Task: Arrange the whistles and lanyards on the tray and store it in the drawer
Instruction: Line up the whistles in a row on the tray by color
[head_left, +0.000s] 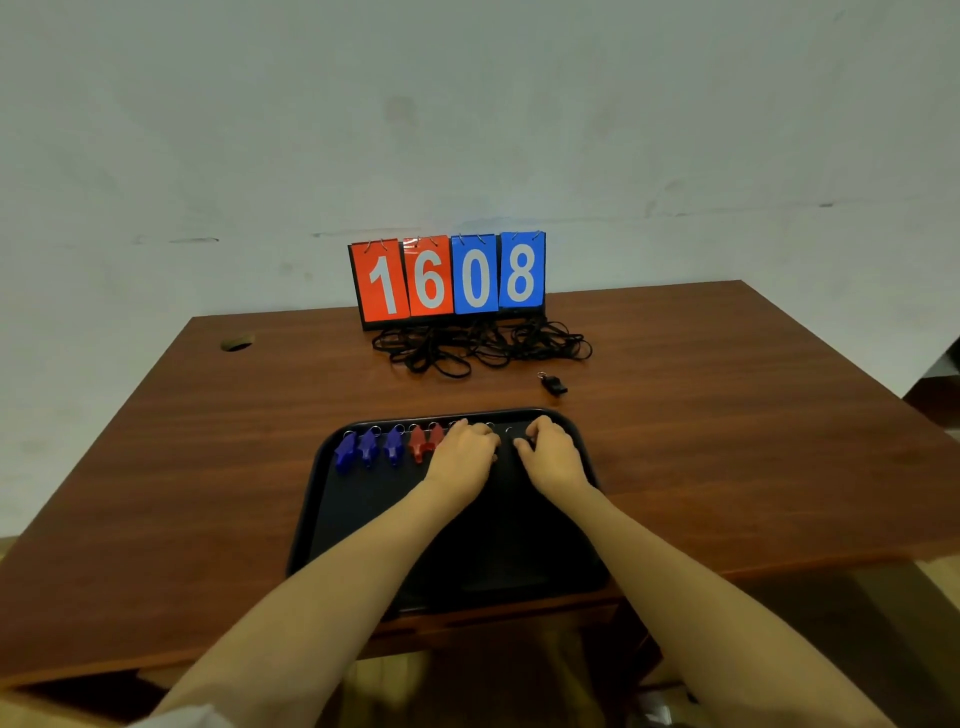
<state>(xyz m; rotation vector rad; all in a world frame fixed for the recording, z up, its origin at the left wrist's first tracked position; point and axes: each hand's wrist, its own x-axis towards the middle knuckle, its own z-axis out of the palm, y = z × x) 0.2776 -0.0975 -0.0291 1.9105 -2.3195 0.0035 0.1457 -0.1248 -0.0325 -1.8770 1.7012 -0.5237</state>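
Note:
A black tray (358, 525) lies on the wooden table near its front edge. Along its far rim lie three blue whistles (368, 447) and two red whistles (423, 441) in a row, key rings pointing away. My left hand (460, 454) and my right hand (553, 452) rest palm down on the tray's far part, right of the red whistles, fingers curled over dark whistles that I can barely make out. One black whistle (553, 384) lies on the table beyond the tray. A tangle of black lanyards (478, 348) lies further back.
A flip scoreboard (449, 278) showing 1608 stands at the table's back behind the lanyards. A round cable hole (236, 343) is at the back left. A pale wall rises behind the table. Below the front edge the drawer area is dark and unclear.

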